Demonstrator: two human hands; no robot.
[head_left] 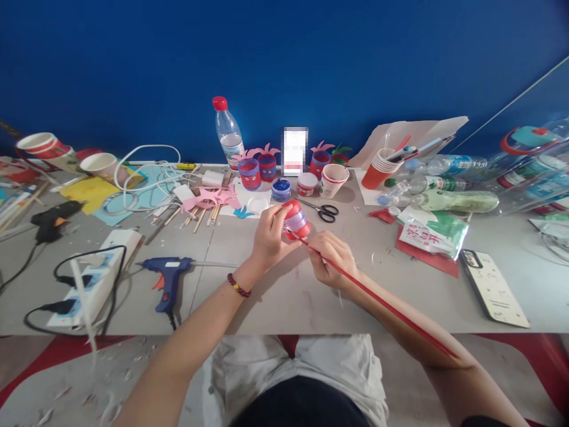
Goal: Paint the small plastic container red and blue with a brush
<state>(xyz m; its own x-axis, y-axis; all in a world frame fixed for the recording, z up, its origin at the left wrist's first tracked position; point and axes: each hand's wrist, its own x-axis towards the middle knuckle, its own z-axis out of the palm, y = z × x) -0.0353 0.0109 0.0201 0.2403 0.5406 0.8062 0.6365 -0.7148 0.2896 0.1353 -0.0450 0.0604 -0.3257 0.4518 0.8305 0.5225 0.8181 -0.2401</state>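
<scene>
In my left hand (269, 237) is a small cup (297, 222), tilted on its side, painted red with a lavender band. The fingers wrap round it just above the table. A long red-handled paintbrush (391, 311) is pinched in my right hand (331, 258). Its tip meets the cup's lower side near the band, and its handle lies back along the right forearm. Behind the cup stand an open jar of blue paint (281, 189) and a jar of red paint (306, 184). Painted cups (249, 174) with eyes and pink paper leaves stand beyond these.
Black scissors (326, 212) and a paper cup (333, 180) sit behind my right hand. To the left lie a blue glue gun (169, 279), a power strip (95, 281) and pink paper cutouts (213, 198). A phone (493, 287) and several plastic bottles (457, 201) occupy the right.
</scene>
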